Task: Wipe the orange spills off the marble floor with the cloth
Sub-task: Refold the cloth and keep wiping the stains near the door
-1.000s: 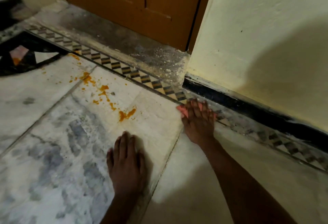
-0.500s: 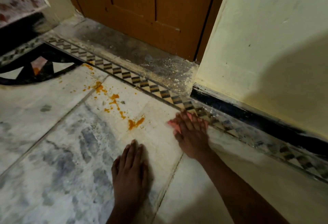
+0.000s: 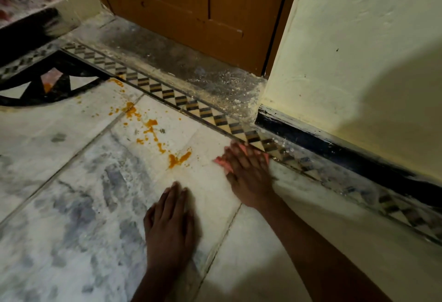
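Orange spills run in a trail of blobs and drops across the white marble floor, from the largest blob up-left toward the dark inlay. My right hand lies flat with straight fingers on a pink cloth, which peeks out at its left side and fingertips, just right of the largest blob. My left hand rests flat on the marble below the spills and holds nothing.
A checkered border strip runs diagonally behind the spills. Beyond it lie a dusty grey threshold and a brown wooden door. A cream wall with a black skirting stands at the right.
My right hand has slid the pink cloth left along the floor, closer to the largest orange blob. My left hand stays planted on the marble.
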Demonstrator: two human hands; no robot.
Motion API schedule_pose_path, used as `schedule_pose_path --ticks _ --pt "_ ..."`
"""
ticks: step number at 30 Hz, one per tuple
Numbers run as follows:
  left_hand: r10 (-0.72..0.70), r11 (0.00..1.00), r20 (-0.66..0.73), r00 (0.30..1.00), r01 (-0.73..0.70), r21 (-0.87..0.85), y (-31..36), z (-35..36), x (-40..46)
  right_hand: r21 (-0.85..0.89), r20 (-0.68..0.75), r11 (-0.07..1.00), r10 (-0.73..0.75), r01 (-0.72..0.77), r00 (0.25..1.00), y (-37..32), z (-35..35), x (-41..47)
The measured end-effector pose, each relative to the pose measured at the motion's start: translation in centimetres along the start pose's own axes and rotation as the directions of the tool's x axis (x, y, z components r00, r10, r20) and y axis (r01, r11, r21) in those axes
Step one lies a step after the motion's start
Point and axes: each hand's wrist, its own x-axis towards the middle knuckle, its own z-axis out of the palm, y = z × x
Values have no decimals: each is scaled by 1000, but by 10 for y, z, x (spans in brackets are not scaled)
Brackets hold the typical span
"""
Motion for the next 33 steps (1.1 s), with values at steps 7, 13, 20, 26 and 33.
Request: schedule_pose_path --ticks 7,13,20,26,33 --pt "5 999 -15 1000 -5 -44 0 -4 1 -50 -106 989 131 -137 986 57 1 -98" --pt "1 999 -13 1000 -2 -39 1 0 -1 68 -43 875 482 -479 875 16 -2 19" --pt "-2 1000 19 1000 3 -27 1 -4 2 -36 -107 989 -147 144 983 -18 13 -71" --pt "2 999 31 1000 -1 -34 0 -6 1 -8 -199 941 330 -338 923 9 19 -46" --pt "-83 995 -48 995 79 -67 -3 -5 -1 -60 -210 998 -32 20 977 -61 42 -58"
